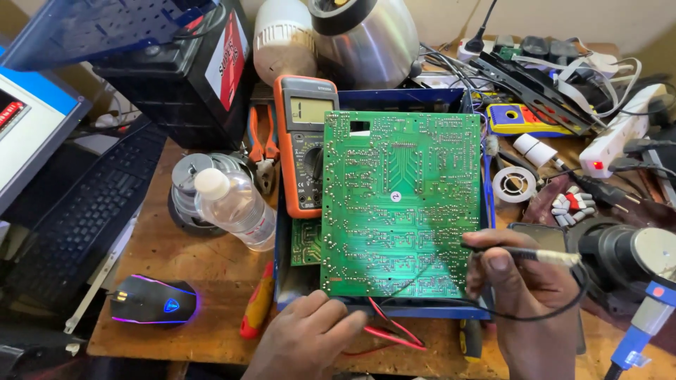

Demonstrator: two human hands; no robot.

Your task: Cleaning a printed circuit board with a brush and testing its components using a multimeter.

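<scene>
A large green circuit board (pixel 401 197) lies solder side up on a blue metal case (pixel 384 309) in the middle of the wooden bench. My left hand (pixel 306 338) rests at the board's near left corner, fingers curled against the case edge beside red and black wires (pixel 387 331). My right hand (pixel 524 302) grips a thin black probe (pixel 524 253) like a pen, its tip touching the board's right edge. A black lead loops from the probe around my right wrist.
An orange multimeter (pixel 301 141) leans at the board's left. A plastic water bottle (pixel 236 207), pliers (pixel 262 141), a lit computer mouse (pixel 151 301), a keyboard (pixel 84 204), a black battery (pixel 186 70), a solder reel (pixel 514 184), a power strip (pixel 620 134) and a red screwdriver (pixel 257 306) crowd the bench.
</scene>
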